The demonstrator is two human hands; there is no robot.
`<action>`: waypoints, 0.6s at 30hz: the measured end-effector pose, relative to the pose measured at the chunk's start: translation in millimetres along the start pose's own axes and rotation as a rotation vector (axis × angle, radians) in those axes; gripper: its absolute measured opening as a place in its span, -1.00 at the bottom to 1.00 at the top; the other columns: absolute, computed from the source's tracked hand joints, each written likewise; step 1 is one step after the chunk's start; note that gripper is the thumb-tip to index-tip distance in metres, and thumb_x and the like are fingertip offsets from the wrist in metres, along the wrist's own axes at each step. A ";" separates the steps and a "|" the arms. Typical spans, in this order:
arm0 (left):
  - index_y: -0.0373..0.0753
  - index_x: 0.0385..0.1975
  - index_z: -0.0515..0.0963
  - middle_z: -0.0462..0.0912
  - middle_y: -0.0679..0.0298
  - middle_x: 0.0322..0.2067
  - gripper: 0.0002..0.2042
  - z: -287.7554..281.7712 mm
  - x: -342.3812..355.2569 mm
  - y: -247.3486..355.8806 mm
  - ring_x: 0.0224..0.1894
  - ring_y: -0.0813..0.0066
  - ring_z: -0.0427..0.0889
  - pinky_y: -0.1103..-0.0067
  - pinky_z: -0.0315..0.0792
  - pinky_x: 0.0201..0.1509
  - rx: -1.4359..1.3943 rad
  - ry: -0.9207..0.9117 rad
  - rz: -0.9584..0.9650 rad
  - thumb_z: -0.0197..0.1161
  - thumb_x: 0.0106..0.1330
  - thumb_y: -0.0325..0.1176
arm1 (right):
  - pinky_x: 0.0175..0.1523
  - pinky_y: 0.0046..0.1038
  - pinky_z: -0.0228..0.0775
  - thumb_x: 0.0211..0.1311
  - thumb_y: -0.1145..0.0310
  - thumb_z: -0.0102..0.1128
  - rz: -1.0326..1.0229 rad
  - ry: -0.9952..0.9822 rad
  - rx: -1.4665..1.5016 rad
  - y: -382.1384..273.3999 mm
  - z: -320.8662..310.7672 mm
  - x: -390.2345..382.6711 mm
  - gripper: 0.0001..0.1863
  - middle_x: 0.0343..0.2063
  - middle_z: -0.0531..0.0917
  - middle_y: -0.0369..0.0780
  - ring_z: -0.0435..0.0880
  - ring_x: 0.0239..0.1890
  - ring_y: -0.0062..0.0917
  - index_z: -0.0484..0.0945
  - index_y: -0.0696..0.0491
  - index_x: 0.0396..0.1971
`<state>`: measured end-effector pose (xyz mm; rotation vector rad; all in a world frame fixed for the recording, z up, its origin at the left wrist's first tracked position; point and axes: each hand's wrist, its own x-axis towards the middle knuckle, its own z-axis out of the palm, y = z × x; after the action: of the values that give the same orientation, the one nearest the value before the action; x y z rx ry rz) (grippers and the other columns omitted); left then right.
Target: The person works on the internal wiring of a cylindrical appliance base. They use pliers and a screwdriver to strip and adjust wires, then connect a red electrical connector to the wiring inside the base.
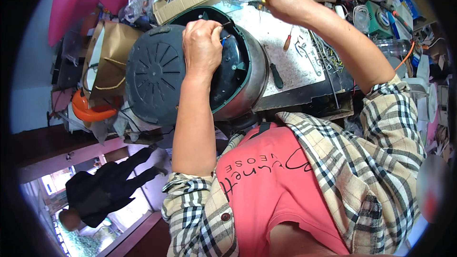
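Note:
A round electric cooker body with a metal side (259, 74) lies bottom up on the bench, its black inside exposed. Its ribbed black base cover (152, 71) is off to the left, tilted against the opening. My left hand (202, 45) is closed at the cover's right edge, fingertips pinched over the opening. A thin dark strand and a bit of blue wire (223, 41) show by these fingers; what they grip is mostly hidden. Raised beyond the cooker to the right, my right hand (284, 2) is closed round something small with a yellow part, too covered to name.
A white board (304, 62) right of the cooker carries a red-handled screwdriver (287, 42), a dark-handled screwdriver (276, 76) and a wrench (315, 64). Rods and clutter crowd the right. Left are a paper bag (114, 47) and an orange object (85, 109). A person in dark clothes (104, 188) is at lower left.

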<state>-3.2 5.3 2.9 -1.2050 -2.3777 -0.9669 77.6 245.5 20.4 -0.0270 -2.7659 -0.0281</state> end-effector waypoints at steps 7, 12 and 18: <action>-0.19 -0.41 0.71 0.69 0.22 -0.37 -0.91 0.2 2.1 -3.3 -0.12 0.15 0.59 0.31 0.41 0.05 -0.017 -0.080 -0.073 0.28 0.26 -0.38 | -0.35 -0.04 0.58 0.42 0.05 0.09 0.439 -0.529 0.848 -26.5 -4.9 -33.7 -0.60 -0.49 0.67 -0.16 0.71 -0.35 -0.34 0.66 0.11 -0.25; -0.20 -0.41 0.71 0.68 0.20 -0.38 -0.89 -4.6 4.1 -5.8 -0.13 0.13 0.58 0.30 0.43 0.03 -0.045 -0.080 -0.082 0.26 0.27 -0.40 | -0.60 -0.47 0.43 0.45 -0.02 0.08 0.413 -0.503 0.962 -35.8 -4.1 -36.8 -0.60 -0.57 0.56 -0.36 0.48 -0.60 -0.68 0.58 0.02 -0.37; -0.21 -0.40 0.71 0.68 0.19 -0.39 -0.89 -6.0 4.0 -3.5 -0.14 0.13 0.59 0.31 0.45 0.02 -0.041 -0.082 -0.085 0.23 0.28 -0.43 | -0.64 -0.56 0.20 0.44 -0.03 0.10 0.413 -0.476 1.079 -38.4 1.8 -37.0 -0.60 -0.61 0.53 -0.41 0.38 -0.64 -0.75 0.56 -0.01 -0.44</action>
<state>-8.6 2.1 8.0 -1.1887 -2.5026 -1.0152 110.5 206.6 4.5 -0.3453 -2.7508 1.7208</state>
